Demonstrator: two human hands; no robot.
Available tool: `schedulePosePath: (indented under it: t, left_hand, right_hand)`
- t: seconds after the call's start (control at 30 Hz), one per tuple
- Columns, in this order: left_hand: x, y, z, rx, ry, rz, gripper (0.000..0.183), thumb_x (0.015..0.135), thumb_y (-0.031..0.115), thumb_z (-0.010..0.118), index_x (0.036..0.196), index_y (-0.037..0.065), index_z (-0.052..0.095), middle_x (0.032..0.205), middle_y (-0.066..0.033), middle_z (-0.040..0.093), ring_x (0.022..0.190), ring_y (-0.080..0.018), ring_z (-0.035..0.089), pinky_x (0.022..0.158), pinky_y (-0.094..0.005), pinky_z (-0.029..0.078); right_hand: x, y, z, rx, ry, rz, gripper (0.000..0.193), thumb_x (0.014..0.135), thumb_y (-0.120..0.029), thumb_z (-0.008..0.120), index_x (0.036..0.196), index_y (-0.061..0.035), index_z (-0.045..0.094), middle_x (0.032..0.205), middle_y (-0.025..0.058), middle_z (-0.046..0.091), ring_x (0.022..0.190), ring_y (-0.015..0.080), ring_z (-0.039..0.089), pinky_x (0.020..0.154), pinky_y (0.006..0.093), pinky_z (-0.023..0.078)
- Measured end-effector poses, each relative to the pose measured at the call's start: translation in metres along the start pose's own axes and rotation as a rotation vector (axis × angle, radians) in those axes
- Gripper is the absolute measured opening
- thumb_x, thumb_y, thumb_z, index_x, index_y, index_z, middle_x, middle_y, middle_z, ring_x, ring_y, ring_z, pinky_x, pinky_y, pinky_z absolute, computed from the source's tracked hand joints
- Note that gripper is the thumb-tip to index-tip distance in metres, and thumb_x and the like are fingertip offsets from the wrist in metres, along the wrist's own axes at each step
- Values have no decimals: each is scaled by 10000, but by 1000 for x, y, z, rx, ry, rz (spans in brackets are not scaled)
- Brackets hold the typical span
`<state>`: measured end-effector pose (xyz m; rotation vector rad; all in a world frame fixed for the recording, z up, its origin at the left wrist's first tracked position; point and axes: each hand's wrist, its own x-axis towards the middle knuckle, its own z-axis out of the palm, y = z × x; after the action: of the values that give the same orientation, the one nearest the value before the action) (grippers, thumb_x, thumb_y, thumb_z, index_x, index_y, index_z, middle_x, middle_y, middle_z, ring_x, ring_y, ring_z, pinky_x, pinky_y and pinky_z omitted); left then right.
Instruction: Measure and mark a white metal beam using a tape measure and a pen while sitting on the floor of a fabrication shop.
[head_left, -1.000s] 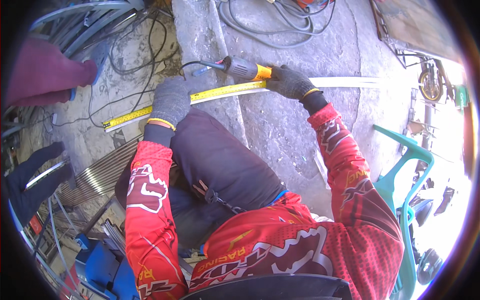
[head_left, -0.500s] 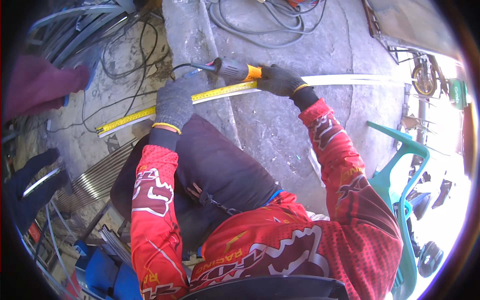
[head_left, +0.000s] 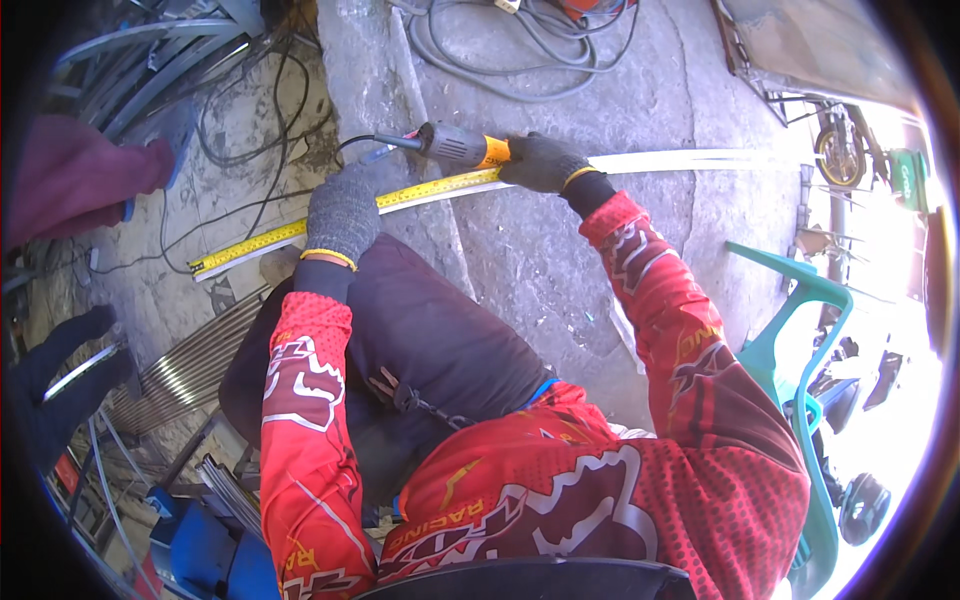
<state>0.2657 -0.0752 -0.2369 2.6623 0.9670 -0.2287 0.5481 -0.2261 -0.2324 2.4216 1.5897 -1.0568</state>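
Note:
A yellow tape measure blade (head_left: 440, 187) lies stretched along a long pale metal strip (head_left: 690, 161). My left hand (head_left: 343, 213), in a dark grey knitted glove, is closed over blade and strip near their left end. At its fingertips is a slim light-blue thing, too small to name. My right hand (head_left: 543, 163), gloved as well, closes around the strip where the blade's right end disappears; any tape case is hidden in it. Just beyond the blade lies a grey and orange power tool (head_left: 455, 145), probably a grinder, its orange end against my right hand and its head hidden.
Coiled grey cable (head_left: 500, 60) lies on the concrete ahead. Black cords (head_left: 285, 110) cross the floor at left, near another person's maroon-clothed leg (head_left: 85, 180). Metal tubes (head_left: 185, 365) lie beside my knee. A green plastic chair (head_left: 780, 350) stands at right.
The whole view has shifted slightly. My right hand sits a little further left along the strip; my left hand keeps its grip, and the power tool seems to lie where it was.

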Motion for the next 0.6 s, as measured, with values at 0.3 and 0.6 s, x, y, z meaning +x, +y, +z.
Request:
schedulePosePath:
  t: [0.3,0.6]
  left_hand:
    - [6,-2,13,0,35,-11,230,821,71,614,1007,77,749,1039,-199,699,987,-393,670,864,-504,534]
    - [8,11,-3,-51,50,0,285,846,71,618,1101,128,735,1095,-171,710,1025,-367,685,878,-488,546]
  right_hand:
    - [-3,-7,2,-66,36,78,529,828,-455,692,1206,-86,694,1111,205,725,1037,382,699,895,476,545]
    - [5,-26,-30,-62,325,-10,438,842,-434,673,1104,-85,707,1090,220,705,1028,397,674,869,506,521]
